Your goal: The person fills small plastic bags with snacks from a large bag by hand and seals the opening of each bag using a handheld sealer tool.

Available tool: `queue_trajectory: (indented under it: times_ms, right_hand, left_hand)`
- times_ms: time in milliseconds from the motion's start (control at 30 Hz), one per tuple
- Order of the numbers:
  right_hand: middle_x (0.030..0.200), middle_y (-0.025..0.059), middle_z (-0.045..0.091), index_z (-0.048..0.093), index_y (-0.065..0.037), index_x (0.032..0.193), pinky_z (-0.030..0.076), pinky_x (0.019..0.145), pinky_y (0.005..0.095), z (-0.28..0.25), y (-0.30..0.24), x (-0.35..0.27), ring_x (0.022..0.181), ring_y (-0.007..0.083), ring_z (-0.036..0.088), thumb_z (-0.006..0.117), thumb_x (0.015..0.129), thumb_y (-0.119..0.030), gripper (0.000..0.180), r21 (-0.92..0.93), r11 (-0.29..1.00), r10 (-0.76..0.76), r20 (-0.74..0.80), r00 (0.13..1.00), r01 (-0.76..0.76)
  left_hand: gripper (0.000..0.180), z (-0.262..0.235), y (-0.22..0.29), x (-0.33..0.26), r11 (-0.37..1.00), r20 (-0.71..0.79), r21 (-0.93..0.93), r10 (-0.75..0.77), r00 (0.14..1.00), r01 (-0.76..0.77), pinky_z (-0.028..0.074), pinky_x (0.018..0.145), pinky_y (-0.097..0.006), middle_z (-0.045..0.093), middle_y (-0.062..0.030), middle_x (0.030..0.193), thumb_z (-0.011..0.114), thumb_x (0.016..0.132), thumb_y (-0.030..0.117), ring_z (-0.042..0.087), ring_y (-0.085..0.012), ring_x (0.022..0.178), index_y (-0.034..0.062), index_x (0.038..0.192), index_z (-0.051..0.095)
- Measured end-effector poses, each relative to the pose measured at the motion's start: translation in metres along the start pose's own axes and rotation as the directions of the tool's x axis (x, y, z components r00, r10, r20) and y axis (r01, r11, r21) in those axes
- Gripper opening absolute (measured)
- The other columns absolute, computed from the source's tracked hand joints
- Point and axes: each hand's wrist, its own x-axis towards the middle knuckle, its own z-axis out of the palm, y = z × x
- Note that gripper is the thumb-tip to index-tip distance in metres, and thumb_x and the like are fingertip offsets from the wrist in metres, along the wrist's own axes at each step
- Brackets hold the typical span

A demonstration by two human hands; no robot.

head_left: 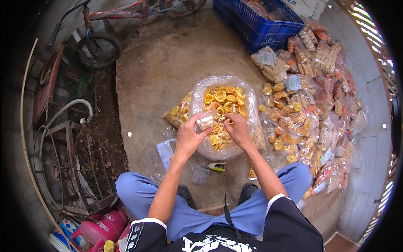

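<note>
Between my knees stands a large clear plastic bag (251, 96), its mouth spread wide. It is full of yellow wheel-shaped and ring-shaped crackers (220, 96). Over its left side, my left hand (189, 137) is closed around a small clear plastic bag (205, 120) with pale stick-like pieces inside. My right hand (239, 131) is at the right part of the crackers with its fingers curled in a pinch. What those fingertips hold, if anything, is hidden. Another filled bag of yellow crackers (179, 111) leans against the big bag's left side.
A green-and-black stapler (217, 166) lies before me beside loose plastic bags (199, 174). Many packed snack bags (310, 109) are heaped at right, below a blue crate (268, 29). At left are a bicycle (97, 49), a rusty metal frame (77, 168) and a pink gas cylinder (103, 227).
</note>
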Motion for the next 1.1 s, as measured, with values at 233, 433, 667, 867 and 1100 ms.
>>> queue_trajectory:
  times_ms: [233,433,667,867,1100]
  right_hand:
    - [0.088,0.0122,0.062,0.064,-0.002,0.098,0.046,0.075,0.0338,-0.078,-0.056,-0.014,0.084,0.0264,0.057,0.06,0.077,-0.002,0.022,0.089,0.993,-0.061,-0.197,0.979,0.079]
    - [0.094,0.0125,0.061,0.062,-0.003,0.104,0.045,0.078,0.0333,-0.099,-0.059,-0.027,0.087,0.027,0.057,0.06,0.077,0.0,0.028,0.086,0.982,-0.149,-0.197,0.969,0.169]
    - [0.086,0.0115,0.061,0.061,-0.003,0.097,0.045,0.074,0.0355,-0.095,-0.064,-0.029,0.083,0.0271,0.056,0.062,0.074,-0.002,0.023,-0.047,0.952,-0.305,-0.177,0.936,0.301]
    - [0.083,0.0071,0.062,0.061,-0.005,0.09,0.043,0.071,0.0341,-0.1,-0.065,-0.024,0.077,0.0236,0.056,0.065,0.072,-0.005,0.019,-0.223,0.887,-0.45,-0.208,0.869,0.405]
    - [0.083,0.0054,0.062,0.065,-0.006,0.088,0.045,0.07,0.0336,-0.097,-0.062,-0.02,0.078,0.0225,0.056,0.066,0.072,-0.006,0.016,-0.224,0.886,-0.448,-0.19,0.873,0.406]
  left_hand:
    - [0.046,0.014,0.009,0.003,0.988,0.139,-0.124,0.11,0.984,-0.093,0.048,0.078,-0.032,0.065,-0.0139,0.096,0.075,0.069,0.016,0.063,-0.0231,0.09,0.0036,0.11,0.058]
    - [0.049,0.024,0.026,0.006,0.968,0.317,-0.078,0.251,0.915,-0.239,0.046,0.082,-0.033,0.064,-0.0129,0.101,0.074,0.069,0.012,0.061,-0.0257,0.096,0.0049,0.114,0.055]
    - [0.054,0.01,0.025,0.002,0.967,0.339,0.023,0.233,0.911,-0.255,0.046,0.081,-0.032,0.063,-0.013,0.103,0.074,0.069,0.012,0.061,-0.0265,0.095,0.0074,0.118,0.054]
    - [0.057,0.002,0.03,0.007,0.95,0.283,0.035,0.288,0.915,-0.31,0.047,0.082,-0.033,0.063,-0.0138,0.105,0.075,0.069,0.015,0.061,-0.0238,0.095,0.0073,0.121,0.052]
    - [0.058,0.008,0.03,0.008,0.946,0.336,0.102,0.259,0.905,-0.309,0.047,0.081,-0.034,0.062,-0.0151,0.105,0.076,0.068,0.017,0.061,-0.0283,0.095,0.0065,0.12,0.053]
